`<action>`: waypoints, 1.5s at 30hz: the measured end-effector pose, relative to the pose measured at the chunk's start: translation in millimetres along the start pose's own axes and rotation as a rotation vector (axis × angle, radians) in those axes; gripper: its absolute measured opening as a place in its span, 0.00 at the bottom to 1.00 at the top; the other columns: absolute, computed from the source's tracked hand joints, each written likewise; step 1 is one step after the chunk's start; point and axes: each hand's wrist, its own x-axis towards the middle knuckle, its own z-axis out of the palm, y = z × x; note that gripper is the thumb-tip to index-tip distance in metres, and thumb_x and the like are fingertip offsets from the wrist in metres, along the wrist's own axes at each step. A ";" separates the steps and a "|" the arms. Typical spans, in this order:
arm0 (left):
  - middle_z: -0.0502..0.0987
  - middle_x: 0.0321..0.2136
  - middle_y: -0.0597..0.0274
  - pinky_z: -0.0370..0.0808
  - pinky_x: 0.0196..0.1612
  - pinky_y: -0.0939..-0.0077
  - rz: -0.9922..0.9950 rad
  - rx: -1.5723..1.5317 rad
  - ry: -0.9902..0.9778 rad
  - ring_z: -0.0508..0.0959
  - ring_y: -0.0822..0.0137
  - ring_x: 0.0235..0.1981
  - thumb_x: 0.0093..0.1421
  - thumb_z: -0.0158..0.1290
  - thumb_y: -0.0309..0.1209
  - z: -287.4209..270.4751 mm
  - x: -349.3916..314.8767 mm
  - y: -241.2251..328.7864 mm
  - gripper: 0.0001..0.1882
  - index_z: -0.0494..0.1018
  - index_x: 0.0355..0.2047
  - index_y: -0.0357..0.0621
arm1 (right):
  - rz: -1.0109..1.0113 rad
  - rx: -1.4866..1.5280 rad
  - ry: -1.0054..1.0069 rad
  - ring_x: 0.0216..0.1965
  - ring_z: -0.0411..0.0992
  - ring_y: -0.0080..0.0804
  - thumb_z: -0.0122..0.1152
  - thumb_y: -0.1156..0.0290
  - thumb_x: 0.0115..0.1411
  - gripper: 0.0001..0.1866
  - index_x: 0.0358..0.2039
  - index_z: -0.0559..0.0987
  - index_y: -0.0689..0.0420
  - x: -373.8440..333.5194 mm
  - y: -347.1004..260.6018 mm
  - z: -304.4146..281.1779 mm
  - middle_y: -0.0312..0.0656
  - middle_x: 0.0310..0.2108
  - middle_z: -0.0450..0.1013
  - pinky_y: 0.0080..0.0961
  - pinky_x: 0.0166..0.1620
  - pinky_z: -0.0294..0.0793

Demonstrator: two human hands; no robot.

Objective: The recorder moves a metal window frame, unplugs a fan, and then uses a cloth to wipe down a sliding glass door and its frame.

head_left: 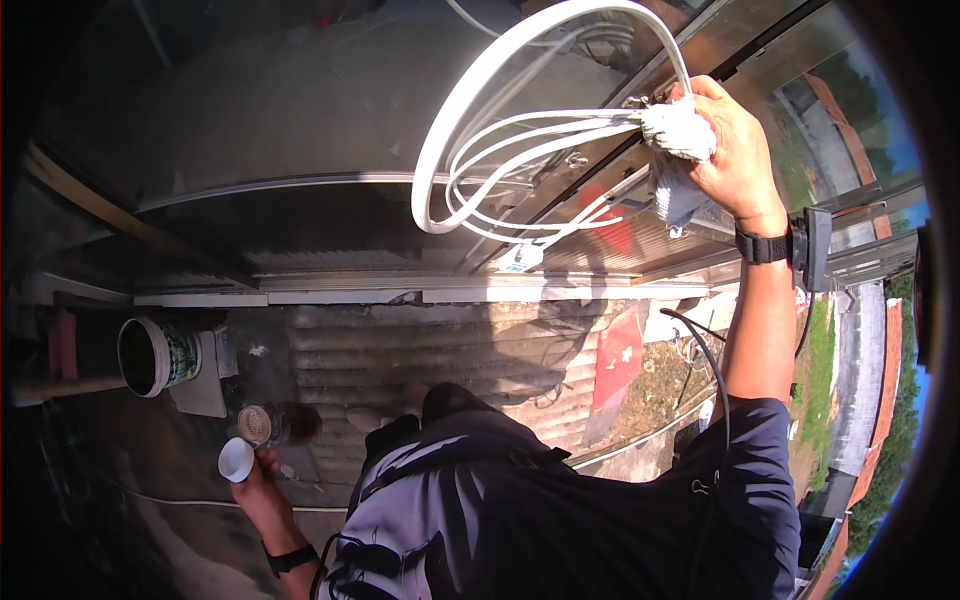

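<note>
My right hand [735, 150] is raised at the upper right, its fingers closed on a bunched white-grey cloth [680, 132] beside the metal window frame. A looped white cable [432, 165] runs up to this same spot, and a white plug-like end [522, 258] hangs below its loops. I cannot tell whether my fingers also hold the cable or it hangs from the frame. Low at the left, my left hand [264, 495] is closed round a small white cup or lid [236, 460], whose rounded face shows. Some of its fingers are hidden behind it.
Dark glass panes [330, 120] in metal frames stand ahead. On the floor at the left are a round bucket [185, 358] and a jar with a ridged lid [256, 424]. A thin black cord [715, 365] runs beside my right arm. Ridged boards [440, 345] lie below the window.
</note>
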 end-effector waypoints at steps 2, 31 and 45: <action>0.78 0.30 0.59 0.73 0.32 0.77 0.002 0.000 0.000 0.78 0.68 0.29 0.62 0.53 0.30 -3.7 0.9 -2.7 0.10 0.73 0.39 0.36 | -0.059 0.034 0.033 0.35 0.75 0.41 0.62 0.76 0.41 0.15 0.33 0.80 0.57 1.7 2.5 0.7 0.40 0.37 0.75 0.29 0.39 0.75; 0.77 0.28 0.61 0.73 0.30 0.77 0.015 0.092 -0.034 0.78 0.69 0.27 0.62 0.50 0.28 9.6 -34.8 -22.0 0.09 0.72 0.40 0.37 | 0.005 0.744 -0.622 0.31 0.74 0.44 0.67 0.62 0.40 0.14 0.27 0.77 0.53 -183.0 -108.2 92.6 0.41 0.26 0.72 0.36 0.32 0.72; 0.77 0.28 0.59 0.73 0.30 0.76 0.090 0.004 -0.099 0.79 0.67 0.28 0.61 0.51 0.28 -91.1 -66.9 -161.5 0.09 0.71 0.40 0.35 | 0.029 0.765 -0.666 0.33 0.74 0.44 0.64 0.58 0.45 0.15 0.29 0.76 0.55 -392.4 -237.2 159.7 0.42 0.30 0.73 0.38 0.34 0.72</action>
